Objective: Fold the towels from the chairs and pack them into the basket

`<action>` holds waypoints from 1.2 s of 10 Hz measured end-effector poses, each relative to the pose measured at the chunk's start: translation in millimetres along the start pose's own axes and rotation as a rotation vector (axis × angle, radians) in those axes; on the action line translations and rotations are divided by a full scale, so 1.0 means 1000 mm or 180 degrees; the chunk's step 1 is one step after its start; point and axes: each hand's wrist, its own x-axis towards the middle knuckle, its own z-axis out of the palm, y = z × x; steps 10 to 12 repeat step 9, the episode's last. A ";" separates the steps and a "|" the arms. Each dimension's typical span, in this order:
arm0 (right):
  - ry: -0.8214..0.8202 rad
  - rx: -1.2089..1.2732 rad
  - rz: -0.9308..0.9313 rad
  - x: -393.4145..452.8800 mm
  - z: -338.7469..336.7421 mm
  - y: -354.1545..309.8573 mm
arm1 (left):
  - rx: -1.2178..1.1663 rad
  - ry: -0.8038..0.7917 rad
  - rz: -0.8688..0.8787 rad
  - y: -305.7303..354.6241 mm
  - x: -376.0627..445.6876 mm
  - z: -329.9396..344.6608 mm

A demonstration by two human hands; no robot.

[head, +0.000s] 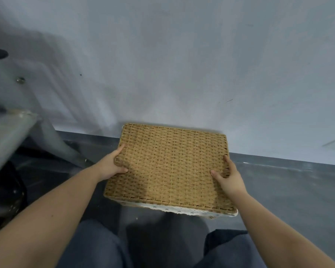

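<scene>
Dark blue trouser legs (97,246) fill the bottom of the view, knees bent, with two bare forearms reaching forward over them. Far left, a blurred pale chair frame (14,130) slants across, a small metal bolt (20,80) showing on it; the blur is heavy there, so I can't make out more than that, though something dark sits low beside it.

Moving right, the left hand (112,164) grips the left edge of a woven lid (168,167), thumb lying across the top and fingers curled under the rim. That lid is a flat tan wicker panel, rectangular with rounded corners, and it covers the basket (184,209), of which only a strip of white dotted lining peeks out along the near edge. It sits on the dark grey floor (288,186), its far edge close against the pale blue-grey wall (182,64).

On the other side, the right hand (230,176) clasps the lid's right edge the same way, thumb pressed on the weave, fingers wrapped around the side.

No brand, label or writing can be read anywhere. Whether towels lie inside is hidden by the lid.
</scene>
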 end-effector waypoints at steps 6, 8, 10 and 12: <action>-0.0148 -0.0609 0.0208 0.007 0.011 0.018 | 0.0366 0.0201 0.0072 -0.040 0.016 0.015; -0.0323 -0.1452 0.0130 -0.016 -0.003 0.001 | 0.2072 0.0576 -0.0218 -0.018 -0.007 0.022; -0.0540 -0.1804 0.0062 -0.049 -0.026 -0.031 | 0.2828 0.0639 0.0188 0.022 -0.043 0.035; -0.0540 -0.1804 0.0062 -0.049 -0.026 -0.031 | 0.2828 0.0639 0.0188 0.022 -0.043 0.035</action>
